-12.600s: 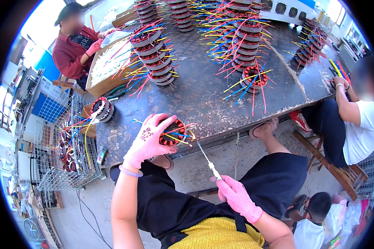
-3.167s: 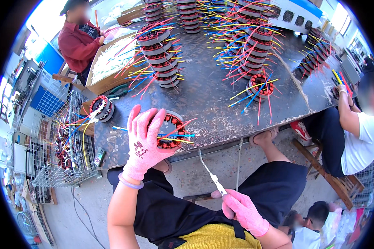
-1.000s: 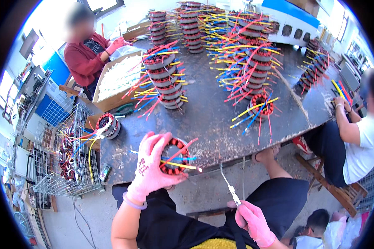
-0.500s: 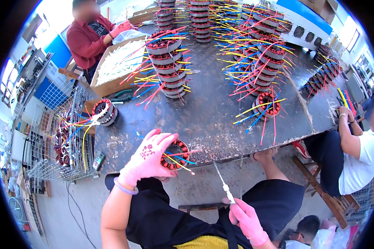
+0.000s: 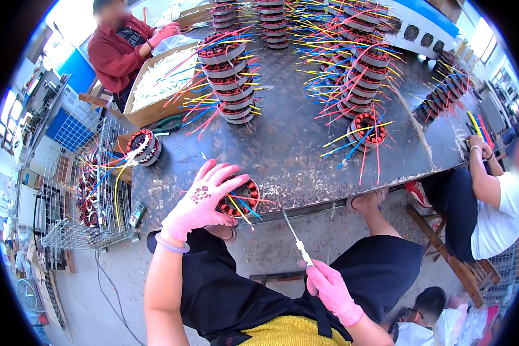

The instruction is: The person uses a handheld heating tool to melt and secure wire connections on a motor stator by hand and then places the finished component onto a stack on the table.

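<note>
My left hand (image 5: 199, 202), in a pink glove, is closed around a stator (image 5: 247, 199), a ring with red windings. The stator is tipped at the table's near edge, and its red, blue and yellow lead wires point to the right and toward me. My right hand (image 5: 331, 290), also pink-gloved, grips a slim tool with a white handle (image 5: 303, 252) and a long thin metal shaft. The shaft's tip is just right of the stator's wire ends; whether it touches a wire is too small to tell.
Stacked stators (image 5: 228, 81) with wires stand on the dark table (image 5: 282, 150); single stators sit at left (image 5: 144, 147) and right (image 5: 367, 131). A carton of white sleeves (image 5: 164, 81) and a wire basket (image 5: 92, 202) lie left. Several other people sit around.
The whole view has shifted, so the table appears higher. My right hand has brought the tool's tip a little left, closer to the stator. My left hand keeps its hold.
</note>
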Available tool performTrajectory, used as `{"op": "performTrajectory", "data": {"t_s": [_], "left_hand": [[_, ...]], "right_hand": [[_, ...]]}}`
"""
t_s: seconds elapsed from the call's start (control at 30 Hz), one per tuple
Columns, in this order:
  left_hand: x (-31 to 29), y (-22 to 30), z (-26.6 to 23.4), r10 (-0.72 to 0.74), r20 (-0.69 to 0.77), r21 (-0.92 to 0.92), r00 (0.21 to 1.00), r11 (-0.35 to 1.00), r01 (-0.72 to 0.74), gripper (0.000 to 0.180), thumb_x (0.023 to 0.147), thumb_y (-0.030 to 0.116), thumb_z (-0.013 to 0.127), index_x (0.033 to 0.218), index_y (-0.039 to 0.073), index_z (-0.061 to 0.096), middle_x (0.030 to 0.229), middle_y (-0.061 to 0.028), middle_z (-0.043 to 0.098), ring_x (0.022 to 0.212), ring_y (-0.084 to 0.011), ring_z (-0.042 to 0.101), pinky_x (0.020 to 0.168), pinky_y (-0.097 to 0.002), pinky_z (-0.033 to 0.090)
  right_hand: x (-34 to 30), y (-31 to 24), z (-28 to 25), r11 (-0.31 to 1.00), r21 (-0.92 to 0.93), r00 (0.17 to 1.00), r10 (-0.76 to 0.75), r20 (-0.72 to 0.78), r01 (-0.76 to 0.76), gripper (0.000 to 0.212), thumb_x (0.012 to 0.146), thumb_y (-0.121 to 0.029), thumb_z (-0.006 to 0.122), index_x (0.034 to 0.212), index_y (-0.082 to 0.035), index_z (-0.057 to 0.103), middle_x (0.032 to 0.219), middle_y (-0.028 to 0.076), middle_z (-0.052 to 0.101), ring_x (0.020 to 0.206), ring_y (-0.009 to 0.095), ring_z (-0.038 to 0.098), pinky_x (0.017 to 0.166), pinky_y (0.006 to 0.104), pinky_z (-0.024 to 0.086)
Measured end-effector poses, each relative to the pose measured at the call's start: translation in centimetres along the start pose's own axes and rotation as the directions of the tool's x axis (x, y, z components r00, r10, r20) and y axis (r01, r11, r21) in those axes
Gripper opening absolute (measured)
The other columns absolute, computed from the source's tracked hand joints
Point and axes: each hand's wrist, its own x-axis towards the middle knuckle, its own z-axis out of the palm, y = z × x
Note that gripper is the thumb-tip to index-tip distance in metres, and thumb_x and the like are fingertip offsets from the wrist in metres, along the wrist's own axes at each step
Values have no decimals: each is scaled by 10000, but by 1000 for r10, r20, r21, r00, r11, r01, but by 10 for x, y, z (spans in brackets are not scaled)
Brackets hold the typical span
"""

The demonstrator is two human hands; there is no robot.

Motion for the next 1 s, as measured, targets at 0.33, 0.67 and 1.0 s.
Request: {"op": "performTrajectory", "data": {"t_s": [0.33,0.67,1.0], "left_hand": [[2,-4,1,13,-46,22,999,1000,-12,922,516,279,897,1371,150,575,1350,-90,556,1331,-309,473,1228,-530,228],[-1,-3,-1,-17,-32,-3,999,1000,17,974,487,276,911,1389,160,563,1368,-97,547,1352,-320,454,1229,-522,233],[0,-4,0,-5,-29,0,1000,1000,5,979,484,295,911,1388,150,564,1358,-99,554,1353,-315,455,1228,-530,235]], "right_hand": [[2,-9,8,999,-43,1000,-7,13,8,343,1047,-244,485,1259,-11,619,640,15,517,595,93,505,593,270,429],[-1,-10,10,999,-46,1000,-19,19,20,334,1054,-237,484,1258,-11,621,629,-14,510,584,66,461,575,256,397],[-1,-9,13,998,69,1000,8,3,-8,332,1049,-206,490,1275,2,614,644,-19,503,590,58,472,569,250,392]]}}
